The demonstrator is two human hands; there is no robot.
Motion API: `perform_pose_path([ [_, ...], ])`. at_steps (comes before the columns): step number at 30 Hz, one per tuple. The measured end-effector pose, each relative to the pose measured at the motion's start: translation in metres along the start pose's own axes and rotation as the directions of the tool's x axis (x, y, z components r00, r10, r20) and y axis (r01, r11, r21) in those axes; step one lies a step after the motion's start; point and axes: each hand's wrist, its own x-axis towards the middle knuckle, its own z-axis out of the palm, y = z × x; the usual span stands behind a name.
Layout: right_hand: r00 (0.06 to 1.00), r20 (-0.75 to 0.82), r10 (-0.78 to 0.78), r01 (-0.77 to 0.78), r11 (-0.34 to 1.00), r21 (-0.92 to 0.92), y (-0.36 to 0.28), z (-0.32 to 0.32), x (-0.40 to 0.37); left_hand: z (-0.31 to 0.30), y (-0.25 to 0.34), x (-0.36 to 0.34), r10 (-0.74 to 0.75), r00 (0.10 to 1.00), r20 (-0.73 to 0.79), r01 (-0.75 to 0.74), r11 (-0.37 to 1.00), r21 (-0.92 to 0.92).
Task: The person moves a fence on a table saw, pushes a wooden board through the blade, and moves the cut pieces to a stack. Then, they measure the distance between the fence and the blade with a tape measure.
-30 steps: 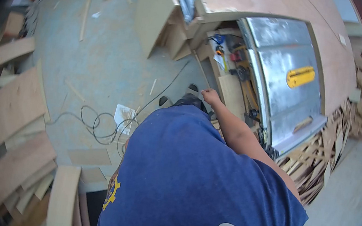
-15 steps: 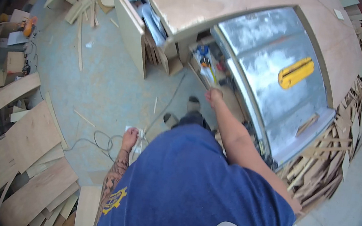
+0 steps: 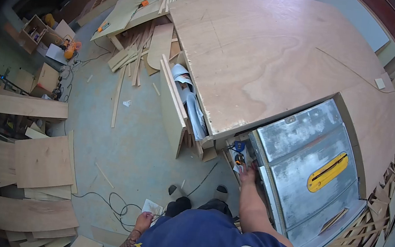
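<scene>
My right hand (image 3: 249, 173) reaches into an open drawer (image 3: 230, 161) beside the metal saw table (image 3: 297, 155), fingers apart. Its fingertips are right at a black-and-orange tape measure (image 3: 239, 158). A blue tool (image 3: 239, 146) lies just beyond in the same drawer. Low at my left side, my left hand (image 3: 144, 219) is closed with fingers curled; I cannot tell what it holds. Right behind it shows a white sheet (image 3: 153, 207). A yellow slotted insert (image 3: 328, 172) sits in the saw table's top.
A large plywood top (image 3: 284, 60) surrounds the saw table. Upright boards (image 3: 172, 108) and pale cloth (image 3: 194, 111) stand at its left side. Cable loops (image 3: 118, 206) lie on the floor. Plywood offcuts (image 3: 45, 161) are stacked left; wood scraps (image 3: 357, 232) heap up right.
My right hand has gone from closed at the drawer's front to open inside it, by the tape measure. The view has tilted up, showing more plywood top. My left hand stays curled at my side.
</scene>
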Motion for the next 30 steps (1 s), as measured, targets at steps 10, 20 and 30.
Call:
perform_pose_path([
  [10, 0.946, 0.179, -0.271, 0.143, -0.147, -0.979, -0.004, -0.068, 0.024, -0.052, -0.147, 0.092, 0.136, 0.983, 0.124, -0.155, 0.975, 0.16],
  [20, 0.989, 0.081, 0.125, 0.112, -0.265, -0.958, 0.236, 0.068, -0.177, -0.259, -0.136, 0.216, -0.088, 0.99, -0.112, 0.03, 0.898, -0.44],
  [30, 0.746, 0.533, 0.399, 0.584, -0.006, -0.812, 0.422, 0.259, -0.237, -0.333, 0.044, 0.301, 0.114, 0.986, 0.12, -0.016, 0.788, -0.615],
])
